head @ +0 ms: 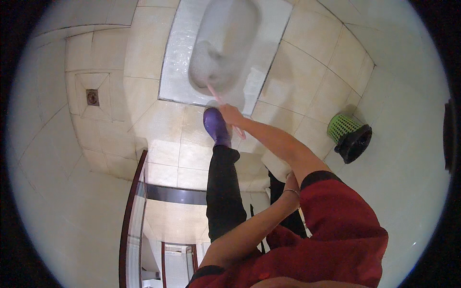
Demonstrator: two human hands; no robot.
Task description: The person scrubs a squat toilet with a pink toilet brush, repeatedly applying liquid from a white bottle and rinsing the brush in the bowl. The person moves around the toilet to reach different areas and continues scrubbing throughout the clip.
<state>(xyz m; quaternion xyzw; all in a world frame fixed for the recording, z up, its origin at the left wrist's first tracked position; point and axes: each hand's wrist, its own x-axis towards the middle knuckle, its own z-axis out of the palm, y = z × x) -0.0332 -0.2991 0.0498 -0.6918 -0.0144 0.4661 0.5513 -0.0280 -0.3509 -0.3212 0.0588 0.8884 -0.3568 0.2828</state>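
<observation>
My right hand (230, 114) is closed around the pink handle of a long tool, perhaps a toilet brush (214, 93). The tool's far end reaches into the near end of the bowl of a white squat toilet (169, 86), where its head cannot be made out. A looped handle end (240, 133) sticks out behind the hand. My left hand (292, 181), with a bracelet at its wrist, is low under my right forearm and partly hidden. It is near a pale, rounded object (277, 165) whose kind is unclear, and its grip does not show.
A purple boot (215, 124) on my foot stands at the toilet's near edge. To the right, a green mesh waste basket (342, 127) with a black liner leans by the wall. A square floor drain (92, 97) lies left. A dark-framed door (133, 219) and a threshold (176, 194) are at lower left.
</observation>
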